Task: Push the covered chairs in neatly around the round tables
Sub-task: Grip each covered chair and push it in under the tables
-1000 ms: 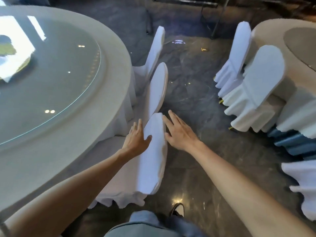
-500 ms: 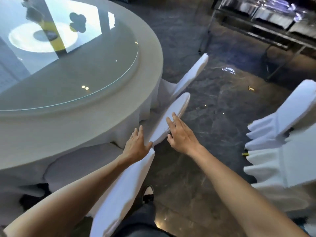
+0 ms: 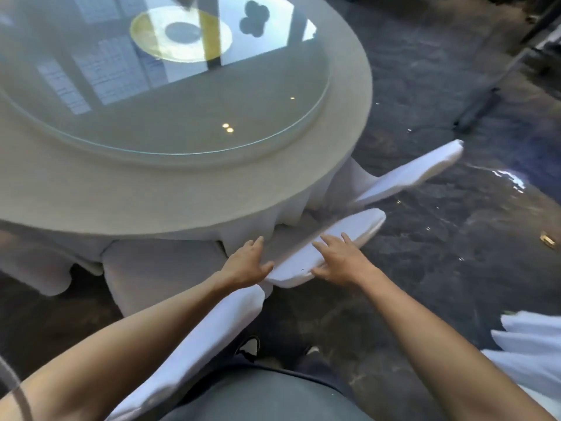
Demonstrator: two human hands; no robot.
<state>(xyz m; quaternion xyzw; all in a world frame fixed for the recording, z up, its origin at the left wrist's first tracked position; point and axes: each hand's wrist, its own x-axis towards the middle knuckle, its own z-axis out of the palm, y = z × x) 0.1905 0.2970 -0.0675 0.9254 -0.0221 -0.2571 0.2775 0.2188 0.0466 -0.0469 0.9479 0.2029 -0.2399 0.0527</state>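
Note:
A round table [image 3: 343, 123] with a beige cloth and a glass turntable fills the upper left. Three white-covered chairs stand along its right edge. The nearest chair [image 3: 212, 329] has its back under my left forearm. On the middle chair [image 3: 349, 232], my left hand [image 3: 246, 265] sits at the near end of the back, thumb against it and fingers spread toward the seat. My right hand [image 3: 343, 262] lies flat on the back's outer side with fingers apart. The far chair [image 3: 419, 171] leans out from the table beyond them.
Dark polished stone floor [image 3: 425, 284] stretches to the right. White chair skirts [image 3: 531, 354] of another table show at the lower right. Dark metal stand legs [image 3: 485, 101] cross the upper right. A small gold object [image 3: 548, 240] lies on the floor. My shoes [image 3: 249, 344] are below the chairs.
I have stepped along the table. Both hands have left the nearest chair's back and now rest on the middle chair's back; the table now fills more of the view.

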